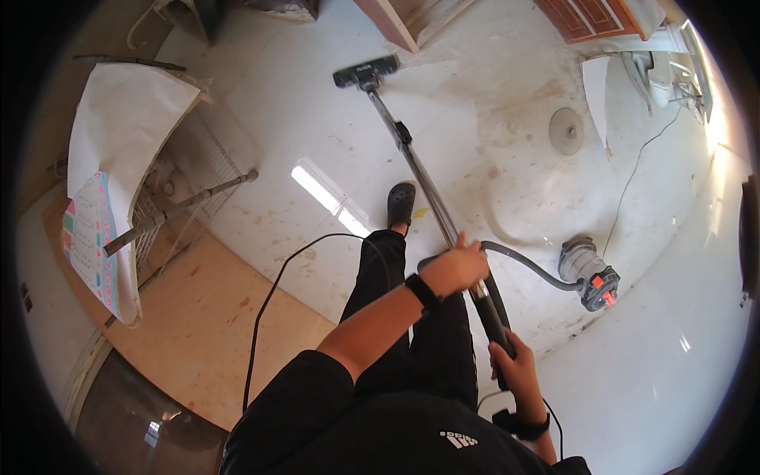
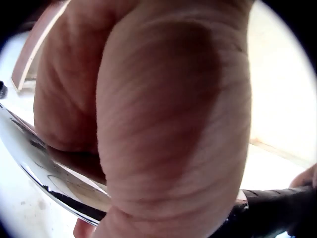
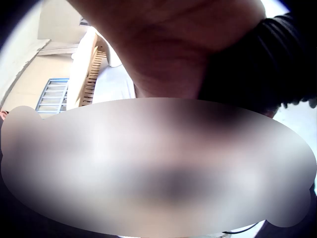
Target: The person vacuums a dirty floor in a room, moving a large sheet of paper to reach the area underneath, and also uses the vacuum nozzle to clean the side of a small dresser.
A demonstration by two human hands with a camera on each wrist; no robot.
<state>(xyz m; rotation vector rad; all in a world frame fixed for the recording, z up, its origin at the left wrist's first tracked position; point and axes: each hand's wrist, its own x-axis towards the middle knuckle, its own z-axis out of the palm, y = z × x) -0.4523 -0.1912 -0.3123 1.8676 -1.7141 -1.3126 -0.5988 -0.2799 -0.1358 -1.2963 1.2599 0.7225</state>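
In the head view a vacuum's metal tube (image 1: 427, 188) runs from its black floor head (image 1: 366, 72) back toward the body. My left hand (image 1: 454, 270) wraps round the tube's upper part; the left wrist view shows its curled fingers (image 2: 173, 119) large against the shiny tube (image 2: 64, 183). Behind it, my right hand (image 1: 518, 370) grips the black handle (image 1: 489, 315). A grey hose (image 1: 529, 264) leads to the vacuum's canister (image 1: 582, 261) on the right. The right wrist view shows skin of the right hand (image 3: 173, 44), with much of the picture blurred.
A wire rack (image 1: 207, 170) and a white sheet (image 1: 127, 111) stand left, above a tan board (image 1: 229, 309). A black cable (image 1: 265, 297) loops beside the legs. Wooden furniture (image 1: 590, 17) is at the top right; a round floor cover (image 1: 566, 131) lies below it.
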